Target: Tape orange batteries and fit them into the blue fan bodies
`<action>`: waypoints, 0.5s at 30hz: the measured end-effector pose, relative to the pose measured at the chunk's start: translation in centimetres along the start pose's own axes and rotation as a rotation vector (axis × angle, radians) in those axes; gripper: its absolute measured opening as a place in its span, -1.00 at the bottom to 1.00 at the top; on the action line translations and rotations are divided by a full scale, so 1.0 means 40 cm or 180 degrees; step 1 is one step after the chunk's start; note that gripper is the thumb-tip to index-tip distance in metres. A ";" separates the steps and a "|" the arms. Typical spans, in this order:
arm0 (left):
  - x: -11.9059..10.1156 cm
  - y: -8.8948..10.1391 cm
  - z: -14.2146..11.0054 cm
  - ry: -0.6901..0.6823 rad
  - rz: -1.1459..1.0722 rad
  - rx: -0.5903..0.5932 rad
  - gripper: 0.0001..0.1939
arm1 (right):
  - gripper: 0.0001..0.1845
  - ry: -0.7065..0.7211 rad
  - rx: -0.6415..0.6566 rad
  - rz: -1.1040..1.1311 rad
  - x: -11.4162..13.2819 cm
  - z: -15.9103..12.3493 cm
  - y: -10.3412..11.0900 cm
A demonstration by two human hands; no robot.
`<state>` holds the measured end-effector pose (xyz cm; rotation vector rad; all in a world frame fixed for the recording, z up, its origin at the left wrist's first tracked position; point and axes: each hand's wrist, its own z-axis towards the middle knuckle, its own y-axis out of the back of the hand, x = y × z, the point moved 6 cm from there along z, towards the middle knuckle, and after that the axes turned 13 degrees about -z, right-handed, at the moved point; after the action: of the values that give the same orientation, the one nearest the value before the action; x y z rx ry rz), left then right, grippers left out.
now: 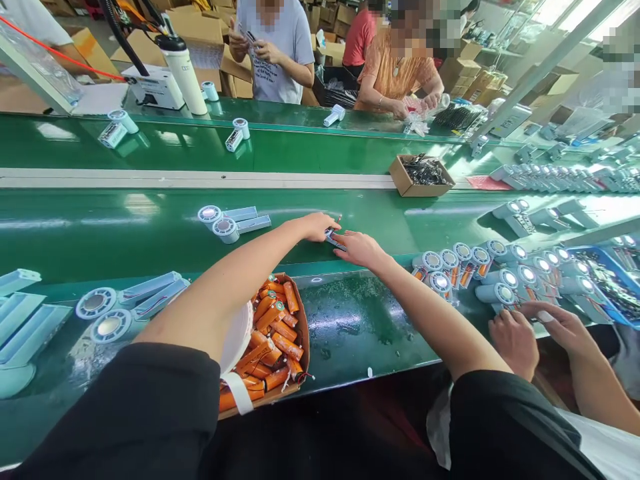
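My left hand (320,227) reaches far over the green work surface, its fingers closed at a small pale-blue housing (334,235). From the other side, my right hand (363,249) presses its fingers on the same piece, most of which they cover. A thin reddish bit shows above it by the left fingertips. To the left lie two pale-blue fan-like units (226,230) with round heads and open handles. Under my left forearm stands a carton (304,327) of orange wrapped battery packs (273,333), with a white tape roll (239,340) at its side, partly hidden by my arm.
More pale-blue units (111,325) lie at left, and several with orange packs in their handles (450,263) stand at right. A neighbour's hands (540,333) work close to my right arm. A box of dark parts (423,177) sits on the divider; people work opposite.
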<state>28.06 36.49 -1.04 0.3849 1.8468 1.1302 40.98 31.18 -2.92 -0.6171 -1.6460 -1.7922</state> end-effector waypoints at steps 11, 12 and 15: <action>-0.194 0.052 -0.507 0.0346 -0.0135 -0.0603 -0.57 | -0.65 0.0234 -0.0284 0.0362 0.094 -0.188 0.132; -0.194 0.032 -0.607 0.0444 -0.0114 -0.0611 -0.60 | -0.70 0.0256 -0.0366 0.0435 0.112 -0.252 0.127; -0.155 -0.059 -0.861 0.0987 0.0144 -0.0665 -0.28 | -0.89 0.0352 -0.0218 0.0584 0.204 -0.433 0.045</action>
<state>3.54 12.49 6.15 0.1363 1.9655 1.4647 37.78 12.89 2.10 -0.6647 -1.4129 -1.7231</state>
